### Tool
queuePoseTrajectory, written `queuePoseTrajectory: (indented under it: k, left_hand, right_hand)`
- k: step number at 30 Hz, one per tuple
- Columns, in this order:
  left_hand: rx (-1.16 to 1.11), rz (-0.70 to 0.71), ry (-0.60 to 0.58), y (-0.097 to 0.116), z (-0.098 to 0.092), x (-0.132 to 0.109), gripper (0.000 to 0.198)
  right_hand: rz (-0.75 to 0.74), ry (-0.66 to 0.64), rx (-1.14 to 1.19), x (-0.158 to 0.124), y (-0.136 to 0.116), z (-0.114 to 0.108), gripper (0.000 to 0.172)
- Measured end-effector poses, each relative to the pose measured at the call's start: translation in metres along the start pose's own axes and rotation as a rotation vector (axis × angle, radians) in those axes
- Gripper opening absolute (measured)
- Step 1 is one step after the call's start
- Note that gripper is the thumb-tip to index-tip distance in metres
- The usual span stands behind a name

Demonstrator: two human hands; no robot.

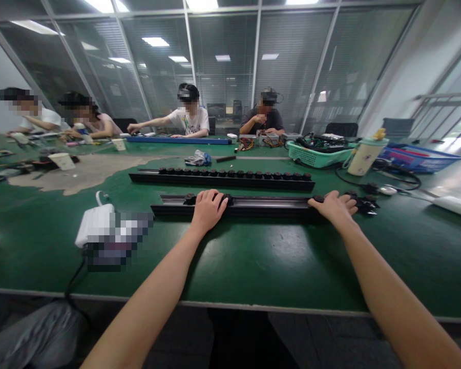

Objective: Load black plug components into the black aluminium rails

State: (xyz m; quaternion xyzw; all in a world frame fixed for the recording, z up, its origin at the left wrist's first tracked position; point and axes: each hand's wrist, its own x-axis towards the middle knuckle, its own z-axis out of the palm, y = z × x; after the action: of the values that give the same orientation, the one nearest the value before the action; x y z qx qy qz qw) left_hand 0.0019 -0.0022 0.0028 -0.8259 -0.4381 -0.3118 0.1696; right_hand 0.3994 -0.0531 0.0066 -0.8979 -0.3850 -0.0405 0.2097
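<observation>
A long black channel rail (269, 202) lies crosswise on the green table in front of me. My left hand (208, 210) bends over its left part, fingers together on a black roller piece (227, 198). Just left of those fingers, another black roller piece sits in the channel. At the rail's right end is my right hand (335, 207), with a small black roller piece (318, 199) between thumb and forefinger; the palm hides part of the rail end. Beyond, a second black rail (215, 179) carries a row of several such pieces. Loose black pieces (367, 204) lie right of my right hand.
A white adapter (96, 223) with a cable lies at left beside a blurred-out item. Behind on the right stand a green basket (318, 158), a cream bottle (367, 158) and a blue basket (422, 160). Several people sit across the table, near a long blue bar (176, 139).
</observation>
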Motion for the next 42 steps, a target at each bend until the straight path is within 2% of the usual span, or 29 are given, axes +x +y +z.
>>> queuePoseTrajectory:
  k: [5,21,42]
  left_hand:
    - [0.012,0.003,-0.008,0.001,-0.001,0.0,0.042]
    - [0.012,0.007,-0.002,-0.001,0.0,-0.001,0.043]
    - [0.005,-0.001,0.0,0.0,-0.002,0.0,0.041]
  right_hand:
    - [0.009,-0.011,-0.038,0.001,-0.001,-0.002,0.088]
    - [-0.066,-0.001,-0.122,0.002,-0.002,-0.004,0.069]
    - [0.013,-0.013,-0.123,0.014,0.009,-0.005,0.072]
